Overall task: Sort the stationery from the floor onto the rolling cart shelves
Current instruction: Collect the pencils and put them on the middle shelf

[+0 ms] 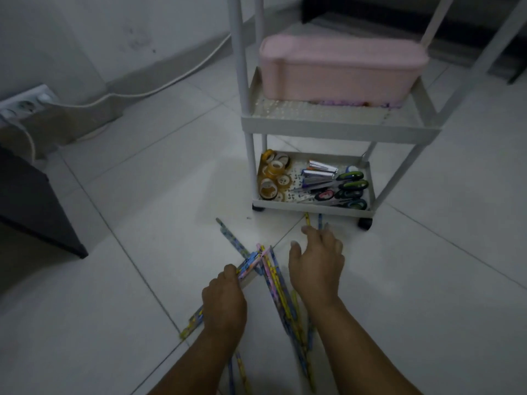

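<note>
Several patterned pencils lie scattered on the white tile floor in front of the white rolling cart. My left hand grips a bundle of pencils that sticks out on both sides of it. My right hand reaches forward with fingers spread, its fingertips on two or three pencils near the cart's base. The cart's bottom shelf holds tape rolls, staplers and scissors. A pink box stands on the shelf above.
A power strip and its white cable lie along the wall at the left. Dark furniture stands at the left edge. The cart's black wheel is close to my right hand.
</note>
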Demonstrator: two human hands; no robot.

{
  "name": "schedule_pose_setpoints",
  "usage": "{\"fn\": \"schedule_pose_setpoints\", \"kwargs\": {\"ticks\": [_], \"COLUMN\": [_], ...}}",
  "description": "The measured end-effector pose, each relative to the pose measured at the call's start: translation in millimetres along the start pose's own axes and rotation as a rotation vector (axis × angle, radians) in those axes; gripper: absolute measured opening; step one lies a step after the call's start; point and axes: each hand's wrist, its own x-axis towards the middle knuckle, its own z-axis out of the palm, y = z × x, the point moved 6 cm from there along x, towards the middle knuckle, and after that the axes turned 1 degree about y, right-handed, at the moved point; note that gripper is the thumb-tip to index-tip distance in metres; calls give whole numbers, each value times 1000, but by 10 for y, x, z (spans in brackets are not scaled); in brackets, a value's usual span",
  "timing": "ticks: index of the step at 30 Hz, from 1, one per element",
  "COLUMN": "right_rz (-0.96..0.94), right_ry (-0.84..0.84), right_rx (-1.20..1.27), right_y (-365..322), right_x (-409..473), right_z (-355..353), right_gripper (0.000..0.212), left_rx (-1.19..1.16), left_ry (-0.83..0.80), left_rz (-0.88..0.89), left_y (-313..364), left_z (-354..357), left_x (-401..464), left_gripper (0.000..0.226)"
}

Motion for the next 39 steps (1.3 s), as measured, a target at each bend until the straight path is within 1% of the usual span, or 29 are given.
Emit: {"fn": "schedule_pose_setpoints", "kwargs": {"ticks": [2,4,7,9,12,15,17,20,22,25,27,30,32,35,39], "right_rz": [-56,-93,-148,-216,-298,-280,-263,-223,-209,-205,-202,-199,-204,-213,-226], "right_ry": [192,374,529,568,586,568,501,408,397,392,390,381,382,379,382], "right_rx": [41,93,87,40,-55,-110,-149,-180,-164,-141,-135,-128,-132,-136,-138], "right_y": [-127,-214,-268,-272,-254,-219,-187,-115,-106,-111,-103,-82,-78,-76,-78], "right_x": [231,463,780,968,1130,1136,1155,1203,1213,1216,1219,1208,1198,1183,1173], "right_z": [-356,-766,-1279,-1455,-1543,-1572,-1551,-1521,-1535,-1528,-1521,-1502,-1484,-1455,-1459], "right_gripper": [35,35,38,43,47,49,53,59,61,61,60,59,60,63,63], "left_rx": [-99,-171,-160,-143,-116,-21,88,310,399,454,401,250,185,127,115], "left_ry": [15,69,204,295,408,484,500,448,335,159,83,-41,-87,-86,-67], "left_rz": [36,106,242,303,424,586,659,722,745,771,773,774,774,767,735], "left_y": [175,408,845,1144,1677,2307,2668,3027,3166,3284,3300,3281,3268,3221,3116], "left_z": [-211,-520,-1105,-1484,-2046,-2496,-2635,-2589,-2457,-2242,-2133,-2036,-2052,-2109,-2150], "left_x": [81,166,319,449,643,824,951,1181,1361,1575,1676,1754,1742,1739,1751], "left_gripper": [29,33,37,39,36,39,37,34,37,41,41,33,32,39,40]}}
